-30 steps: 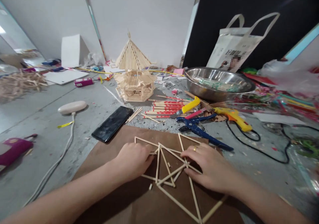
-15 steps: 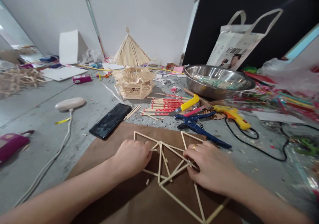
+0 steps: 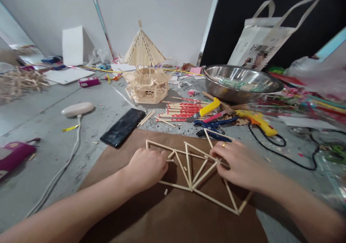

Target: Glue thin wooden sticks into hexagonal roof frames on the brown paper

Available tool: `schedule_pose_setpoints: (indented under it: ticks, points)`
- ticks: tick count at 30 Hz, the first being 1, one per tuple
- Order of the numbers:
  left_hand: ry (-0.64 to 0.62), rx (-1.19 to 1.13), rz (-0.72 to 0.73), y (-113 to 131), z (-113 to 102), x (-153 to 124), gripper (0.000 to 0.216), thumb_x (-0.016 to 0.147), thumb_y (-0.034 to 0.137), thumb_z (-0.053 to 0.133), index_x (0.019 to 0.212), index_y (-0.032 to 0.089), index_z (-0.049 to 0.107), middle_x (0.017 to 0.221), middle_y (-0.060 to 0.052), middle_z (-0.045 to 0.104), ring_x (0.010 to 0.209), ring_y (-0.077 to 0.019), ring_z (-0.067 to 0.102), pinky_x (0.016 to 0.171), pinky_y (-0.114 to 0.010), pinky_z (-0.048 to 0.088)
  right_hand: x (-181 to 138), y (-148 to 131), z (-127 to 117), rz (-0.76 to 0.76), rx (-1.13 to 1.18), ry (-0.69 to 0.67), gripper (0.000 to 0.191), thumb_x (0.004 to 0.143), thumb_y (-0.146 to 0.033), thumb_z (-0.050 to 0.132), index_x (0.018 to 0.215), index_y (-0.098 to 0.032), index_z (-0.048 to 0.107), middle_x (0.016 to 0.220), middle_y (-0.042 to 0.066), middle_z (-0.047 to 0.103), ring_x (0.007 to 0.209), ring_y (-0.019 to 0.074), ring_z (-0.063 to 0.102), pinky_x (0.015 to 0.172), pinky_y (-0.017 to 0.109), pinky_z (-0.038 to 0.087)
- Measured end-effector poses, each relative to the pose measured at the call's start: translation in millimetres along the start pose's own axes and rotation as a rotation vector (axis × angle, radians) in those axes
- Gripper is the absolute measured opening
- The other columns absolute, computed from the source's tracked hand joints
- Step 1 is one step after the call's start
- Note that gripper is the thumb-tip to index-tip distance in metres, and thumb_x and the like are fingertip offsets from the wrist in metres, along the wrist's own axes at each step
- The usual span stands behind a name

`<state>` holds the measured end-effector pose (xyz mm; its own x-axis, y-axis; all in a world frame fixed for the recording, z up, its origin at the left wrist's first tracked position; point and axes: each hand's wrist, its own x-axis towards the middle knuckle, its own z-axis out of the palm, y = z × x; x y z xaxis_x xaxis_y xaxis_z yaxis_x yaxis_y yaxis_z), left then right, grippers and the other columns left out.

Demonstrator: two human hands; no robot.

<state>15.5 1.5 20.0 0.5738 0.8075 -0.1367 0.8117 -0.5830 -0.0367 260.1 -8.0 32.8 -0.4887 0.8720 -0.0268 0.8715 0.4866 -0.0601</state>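
Note:
My left hand [image 3: 151, 165] is closed over the left side of a flat frame of thin wooden sticks [image 3: 174, 185]; its fingertips are partly hidden. My right hand [image 3: 238, 160] pinches a second frame of wooden sticks [image 3: 215, 201] at a joint near its upper right. That second frame is tilted up and overlaps the right part of the first one. Both are above or on a brown sheet [image 3: 129, 214], and a short stick offcut [image 3: 165, 191] lies below my left hand.
Beyond the sheet are a phone [image 3: 123, 127], a stick-built pavilion model [image 3: 146, 78], red-marked sticks [image 3: 180, 109], a yellow-handled knife [image 3: 209, 107], blue pliers [image 3: 228, 121] and a yellow glue gun [image 3: 256, 122]. A metal basin [image 3: 224, 91] stands behind, with a bag [image 3: 243, 52] against the wall.
My right hand has moved right and slightly up, carrying the second stick frame away from my left hand. The left hand keeps its hold almost in place. The view has shifted slightly.

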Motion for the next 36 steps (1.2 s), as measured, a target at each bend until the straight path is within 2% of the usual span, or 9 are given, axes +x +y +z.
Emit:
schedule_pose_setpoints:
  ticks: [9,13,22,29,33,35,36]
  points:
    - [-0.032,0.038,-0.043,-7.9,-2.8,2.1,0.029,0.079,0.027,0.026,0.073,0.017,0.053,0.061,-0.008,0.060,0.056,-0.0223,0.058,0.050,-0.034,0.044,-2.8,4.8,-0.6,-0.044,-0.017,-0.103,0.018,0.066,-0.012,0.042,0.078,-0.020,0.053,0.077,0.003,0.053,0.072,0.0161,0.048,0.070,0.033,0.032]
    - [-0.046,0.041,-0.052,-7.0,-2.3,2.8,0.030,0.080,0.028,0.026,0.075,0.017,0.053,0.062,-0.008,0.060,0.057,-0.0222,0.058,0.051,-0.035,0.044,-2.9,4.8,-3.6,-0.048,-0.015,-0.109,0.017,0.066,-0.012,0.042,0.078,-0.019,0.053,0.079,0.003,0.052,0.073,0.0163,0.047,0.070,0.033,0.032]
    - [0.045,0.050,-0.096,-8.9,-3.3,4.2,0.035,0.082,0.035,0.023,0.076,0.017,0.053,0.065,-0.009,0.060,0.060,-0.0233,0.058,0.051,-0.034,0.042,-5.5,1.6,-8.7,-0.048,-0.014,-0.141,0.018,0.065,-0.011,0.042,0.077,-0.019,0.053,0.078,0.004,0.051,0.074,0.0166,0.047,0.071,0.034,0.034]
    - [-0.006,0.026,-0.077,-8.7,5.8,9.9,0.035,0.082,0.035,0.022,0.078,0.018,0.051,0.068,-0.008,0.061,0.062,-0.0239,0.059,0.052,-0.035,0.043,-5.3,0.9,-8.6,-0.086,-0.012,-0.121,0.017,0.066,-0.012,0.044,0.076,-0.018,0.056,0.088,0.006,0.052,0.077,0.0170,0.048,0.072,0.034,0.034]
    - [-0.001,0.016,-0.058,-6.5,8.7,10.4,0.032,0.082,0.034,0.023,0.079,0.018,0.050,0.067,-0.007,0.061,0.062,-0.0240,0.059,0.051,-0.034,0.043,-11.2,-15.3,-19.4,-0.134,0.050,0.014,0.017,0.070,-0.016,0.044,0.080,-0.018,0.058,0.089,0.007,0.054,0.081,0.0180,0.048,0.073,0.034,0.034]
    - [0.005,0.022,-0.055,-5.8,7.3,9.6,0.032,0.082,0.033,0.023,0.078,0.018,0.050,0.067,-0.007,0.061,0.061,-0.0236,0.059,0.051,-0.034,0.043,-16.8,-31.8,-24.6,-0.214,0.138,0.010,0.017,0.074,-0.018,0.042,0.077,-0.019,0.058,0.081,0.005,0.056,0.077,0.0160,0.049,0.068,0.030,0.036]
    - [0.010,0.029,-0.060,-5.6,5.9,9.0,0.032,0.082,0.033,0.023,0.078,0.018,0.050,0.067,-0.007,0.061,0.061,-0.0233,0.059,0.051,-0.033,0.043,-19.8,-40.8,-25.7,-0.257,0.181,-0.045,0.018,0.075,-0.017,0.041,0.076,-0.020,0.058,0.078,0.004,0.057,0.073,0.0143,0.049,0.066,0.028,0.036]
